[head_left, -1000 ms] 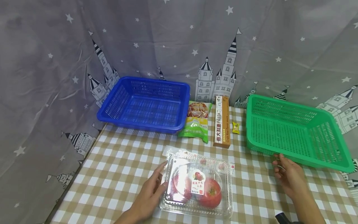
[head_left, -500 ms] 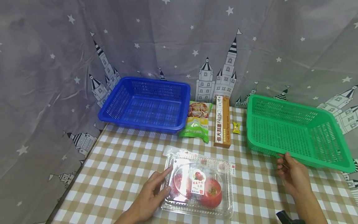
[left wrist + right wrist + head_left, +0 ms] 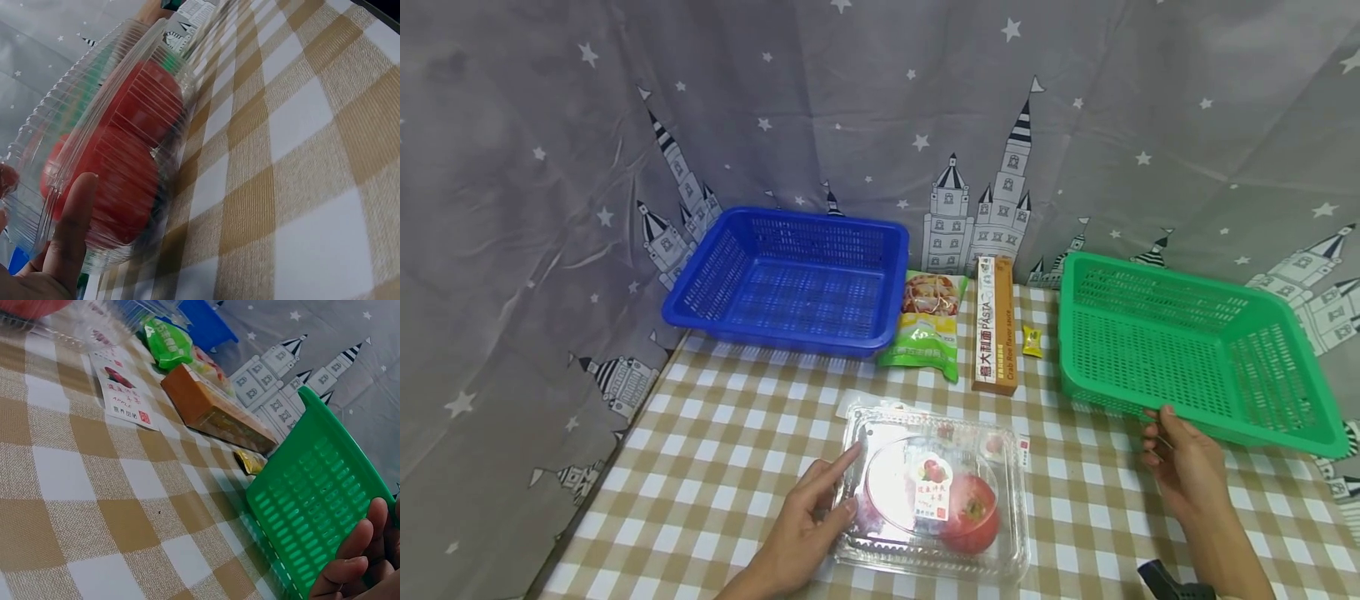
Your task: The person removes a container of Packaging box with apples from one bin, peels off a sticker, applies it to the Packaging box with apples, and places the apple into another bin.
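A clear plastic clamshell box [image 3: 925, 554] with red apples [image 3: 972, 512] inside lies near the front of the table. My left hand [image 3: 805, 521] rests against its left side, index finger on the lid and thumb along the edge. In the left wrist view, the thumb [image 3: 72, 231] lies close along the clear wall, with red fruit behind it. My right hand [image 3: 1187, 471] is at the front rim of the green basket [image 3: 1138, 404], its fingers loosely bent. The right wrist view has those fingers [image 3: 356, 540] beside the basket's outer wall; contact with it is unclear.
A blue basket [image 3: 782, 337] stands at the back left. Between the baskets lie a green food packet [image 3: 928, 325], a pasta box [image 3: 996, 325] and a small yellow packet [image 3: 1032, 341]. A printed apple label [image 3: 122, 390] sticks out behind the clamshell. A grey curtain [image 3: 842, 108] hangs behind.
The left hand has shifted slightly right, its index finger and thumb further onto the clamshell box. The right hand has moved slightly right along the green basket's rim. The other things stay put.
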`<state>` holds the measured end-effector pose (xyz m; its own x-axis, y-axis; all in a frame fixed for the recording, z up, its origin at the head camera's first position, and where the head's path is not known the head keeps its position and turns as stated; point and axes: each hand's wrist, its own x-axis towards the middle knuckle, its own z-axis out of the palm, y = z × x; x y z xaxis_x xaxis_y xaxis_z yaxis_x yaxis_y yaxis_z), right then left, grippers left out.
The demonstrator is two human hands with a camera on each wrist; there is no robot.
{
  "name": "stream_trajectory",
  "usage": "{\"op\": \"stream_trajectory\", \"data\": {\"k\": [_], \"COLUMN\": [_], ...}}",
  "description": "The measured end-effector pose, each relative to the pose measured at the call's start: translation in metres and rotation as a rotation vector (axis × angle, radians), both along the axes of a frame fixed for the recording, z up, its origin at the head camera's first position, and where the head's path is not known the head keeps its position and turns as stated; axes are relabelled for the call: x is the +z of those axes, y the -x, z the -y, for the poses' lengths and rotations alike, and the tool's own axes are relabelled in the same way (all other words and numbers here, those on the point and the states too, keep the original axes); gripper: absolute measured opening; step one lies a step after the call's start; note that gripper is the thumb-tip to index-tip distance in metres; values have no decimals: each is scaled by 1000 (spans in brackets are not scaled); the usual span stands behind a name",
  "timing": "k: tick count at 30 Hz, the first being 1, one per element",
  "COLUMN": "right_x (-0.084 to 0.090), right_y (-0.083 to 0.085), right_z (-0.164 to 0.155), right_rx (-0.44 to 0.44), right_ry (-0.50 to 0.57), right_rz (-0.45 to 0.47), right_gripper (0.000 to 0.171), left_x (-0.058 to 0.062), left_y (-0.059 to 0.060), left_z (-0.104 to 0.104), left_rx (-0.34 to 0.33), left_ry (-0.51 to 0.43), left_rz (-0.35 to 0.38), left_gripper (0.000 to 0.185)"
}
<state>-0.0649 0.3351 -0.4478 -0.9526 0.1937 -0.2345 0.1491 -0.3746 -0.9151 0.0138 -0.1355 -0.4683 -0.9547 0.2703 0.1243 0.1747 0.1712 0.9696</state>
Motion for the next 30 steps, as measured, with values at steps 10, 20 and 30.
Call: {"op": "stream_trajectory", "data": {"k": [10, 20, 30], "right_x": [-1, -1, 2], "right_y": [1, 1, 1], "right_z": [-1, 1, 9], "right_rx": [-2, -35, -102], "right_ry": [12, -22, -66], "right_rz": [-5, -12, 2], "right_gripper": [26, 26, 28], "left_x": [7, 35, 74], "left_y": [8, 48, 91], "left_z": [-5, -24, -62], "left_rx": [25, -45, -42], "left_ry": [29, -31, -72], "left_rz": [-68, -132, -102], "left_gripper": [59, 60, 59]}}
